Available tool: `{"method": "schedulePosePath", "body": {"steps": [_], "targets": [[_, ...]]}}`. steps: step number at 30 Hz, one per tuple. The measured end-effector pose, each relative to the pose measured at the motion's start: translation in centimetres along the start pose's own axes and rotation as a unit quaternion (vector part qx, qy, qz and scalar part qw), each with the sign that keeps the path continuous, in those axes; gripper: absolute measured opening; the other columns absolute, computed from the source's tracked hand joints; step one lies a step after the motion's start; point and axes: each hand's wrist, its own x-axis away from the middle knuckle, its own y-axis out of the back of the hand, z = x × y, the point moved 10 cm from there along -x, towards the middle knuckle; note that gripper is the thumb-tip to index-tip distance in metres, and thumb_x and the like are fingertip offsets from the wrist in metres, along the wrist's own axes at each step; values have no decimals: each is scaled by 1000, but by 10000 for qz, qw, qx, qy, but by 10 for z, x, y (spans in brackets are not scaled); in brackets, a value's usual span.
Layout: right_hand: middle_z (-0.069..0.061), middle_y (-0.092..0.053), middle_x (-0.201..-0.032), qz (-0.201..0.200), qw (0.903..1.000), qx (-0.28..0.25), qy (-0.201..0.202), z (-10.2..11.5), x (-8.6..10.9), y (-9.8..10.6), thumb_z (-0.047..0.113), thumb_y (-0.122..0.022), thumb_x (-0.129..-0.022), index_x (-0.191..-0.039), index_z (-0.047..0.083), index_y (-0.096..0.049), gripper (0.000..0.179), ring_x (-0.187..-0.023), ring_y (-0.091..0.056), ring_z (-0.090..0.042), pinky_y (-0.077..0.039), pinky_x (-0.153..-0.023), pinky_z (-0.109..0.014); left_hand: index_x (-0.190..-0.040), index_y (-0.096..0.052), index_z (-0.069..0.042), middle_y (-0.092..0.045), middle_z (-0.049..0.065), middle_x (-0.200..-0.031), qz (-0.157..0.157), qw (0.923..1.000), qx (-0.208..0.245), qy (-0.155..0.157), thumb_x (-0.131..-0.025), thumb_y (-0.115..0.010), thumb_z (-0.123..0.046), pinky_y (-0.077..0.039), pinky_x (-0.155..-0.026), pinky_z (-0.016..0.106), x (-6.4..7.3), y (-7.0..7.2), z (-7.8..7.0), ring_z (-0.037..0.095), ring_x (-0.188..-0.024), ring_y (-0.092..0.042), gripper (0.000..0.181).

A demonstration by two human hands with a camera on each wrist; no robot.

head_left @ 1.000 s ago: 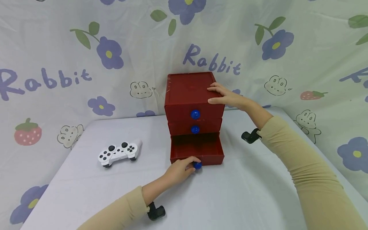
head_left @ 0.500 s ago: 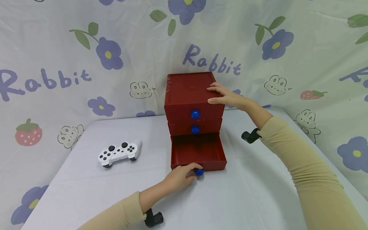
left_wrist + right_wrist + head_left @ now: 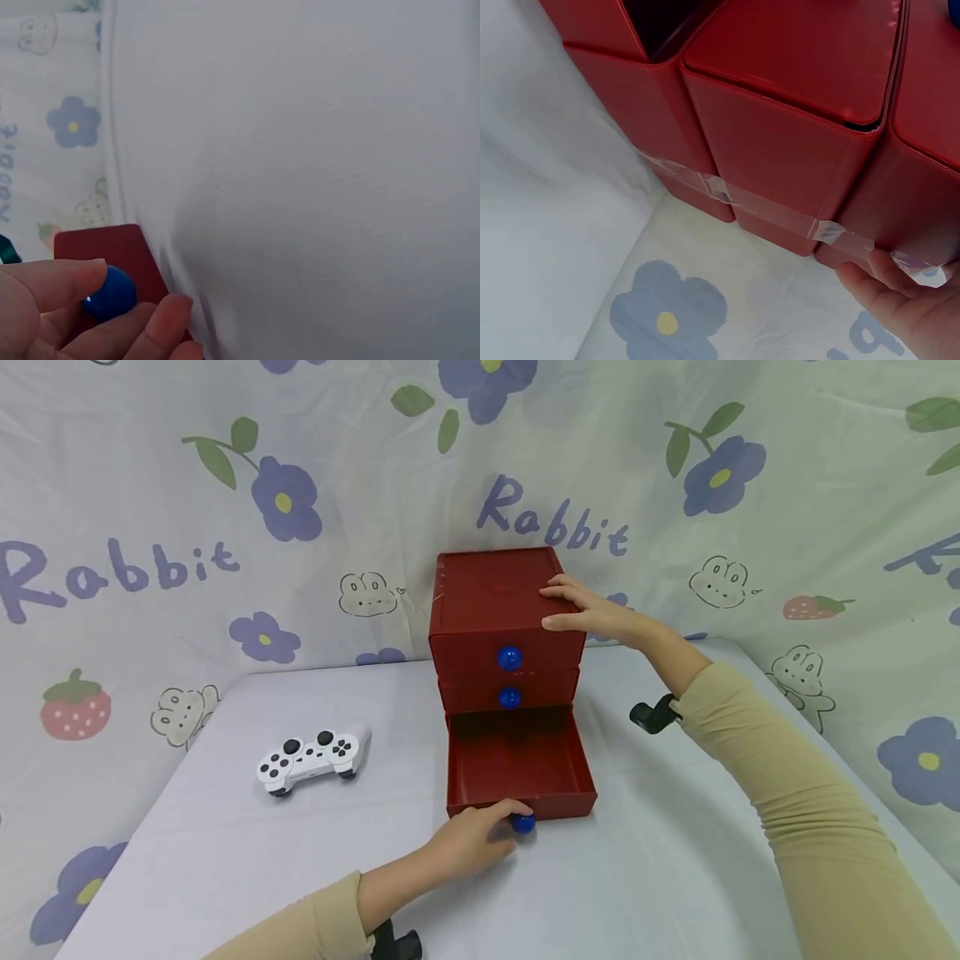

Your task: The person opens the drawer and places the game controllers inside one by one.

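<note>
A red three-tier drawer cabinet (image 3: 491,589) with blue knobs stands at the back middle in the head view. Its bottom drawer (image 3: 566,807) is pulled far out, and bare red floor shows inside. My left hand (image 3: 468,843) pinches that drawer's round blue knob (image 3: 523,823) between thumb and fingers; in the left wrist view the knob (image 3: 114,294) sits within the grip. My right hand (image 3: 600,614) rests with extended fingers on the cabinet's top right edge. Seen from the right wrist, fingers (image 3: 885,289) lie against the side of the top tier, near a strip of clear tape (image 3: 780,214).
A white game controller (image 3: 311,762) lies on the white-covered table (image 3: 637,877), left of the cabinet. Behind the table hangs a patterned cloth (image 3: 360,485) with flowers and rabbits. The upper two drawers are closed.
My left hand has drawn the bottom drawer further out, toward the front of the table and slightly right. The right hand and the cabinet body have stayed in place.
</note>
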Motion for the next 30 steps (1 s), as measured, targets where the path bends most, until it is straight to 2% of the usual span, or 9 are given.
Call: {"method": "schedulePosePath", "body": {"steps": [11,16,19,22,27,30], "targets": [[0,-2,-153,24,10000,22,-30,0,1,0,36,-53,-86,-144,16,-23,68,-139,-1,-25,-18,-105,-58,-120,-53,-25,-63,0,-115,175,9996,230,44,-84,-64,-15,-49,-75,25,6,-6,-5,13,-100,-60,40],[1,-2,-153,-2,10000,46,-54,0,1,0,36,-53,-86,-144,16,-23,68,-139,0,-25,-17,-105,-58,-121,-52,-25,-63,3,-112,256,9982,542,59,-84,-62,-11,-43,-57,19,6,-9,-2,6,-72,-53,41],[1,-2,-153,9,10000,42,-61,1,1,0,36,-53,-86,-144,16,-23,68,-139,0,-25,-17,-105,-58,-123,-51,-25,-62,4,-112,313,9961,819,51,-84,-61,-12,-40,-53,19,6,-11,0,5,-63,-45,42],[1,-1,-153,38,10000,30,-66,1,1,-1,37,-53,-87,-145,16,-23,68,-140,1,-25,-17,-105,-58,-123,-50,-25,-61,5,-111,239,9944,1027,-17,-84,-62,-13,-44,-59,19,9,-8,1,7,-67,-51,42],[1,0,-153,80,9999,-6,-77,0,1,-1,37,-52,-87,-145,16,-22,68,-139,1,-25,-17,-106,-58,-119,-54,-22,-63,2,-109,6,9931,1167,-123,-85,-61,-12,-49,-76,23,17,8,0,14,-93,-60,37],[2,1,-153,88,9999,-26,-87,-1,1,-1,37,-52,-87,-145,16,-22,68,-139,1,-24,-16,-106,-57,-117,-56,-20,-64,3,-106,-147,9924,1218,-88,-86,-60,-14,-49,-73,24,23,22,-2,15,-87,-59,32]]}}
